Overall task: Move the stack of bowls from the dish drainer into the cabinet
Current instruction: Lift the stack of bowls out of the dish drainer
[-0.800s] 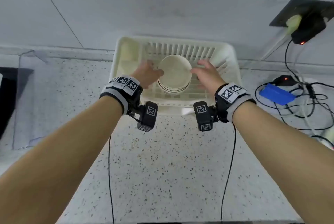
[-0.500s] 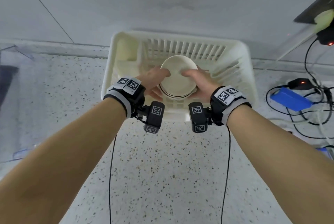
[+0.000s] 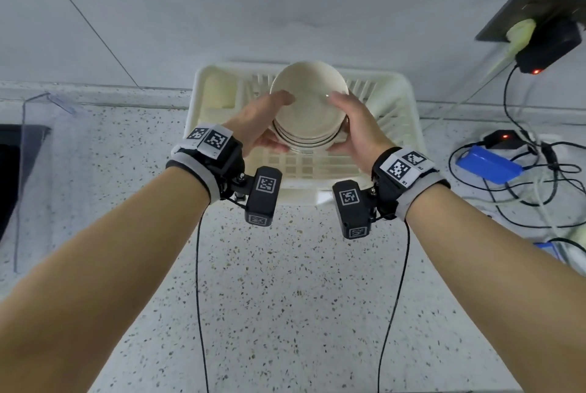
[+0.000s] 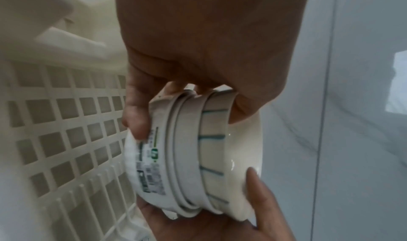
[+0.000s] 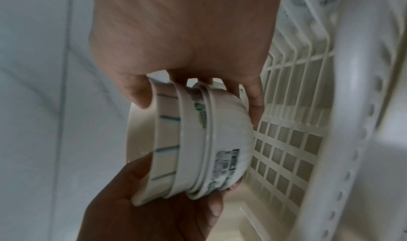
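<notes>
A stack of several cream bowls [image 3: 309,107] is held between both hands, lifted above the floor of the cream plastic dish drainer [image 3: 409,116]. My left hand [image 3: 261,123] grips the stack's left side, thumb over the top rim and fingers under the base. My right hand [image 3: 353,126] grips the right side in the same way. In the left wrist view the bowls [image 4: 189,154] show blue stripes and a label, with the drainer grid [image 4: 55,122] behind. The right wrist view shows the bowls [image 5: 198,140] clear of the drainer [image 5: 297,140]. No cabinet is in view.
The drainer stands on a speckled counter [image 3: 285,297] against a white tiled wall. To the right lie a blue box [image 3: 488,164] and tangled cables [image 3: 539,196], and a black adapter [image 3: 545,44] is plugged into the wall. A dark recess [image 3: 9,170] sits at the far left.
Both hands closed in on the stack from either side, took hold of it and raised it off the drainer floor toward the camera.
</notes>
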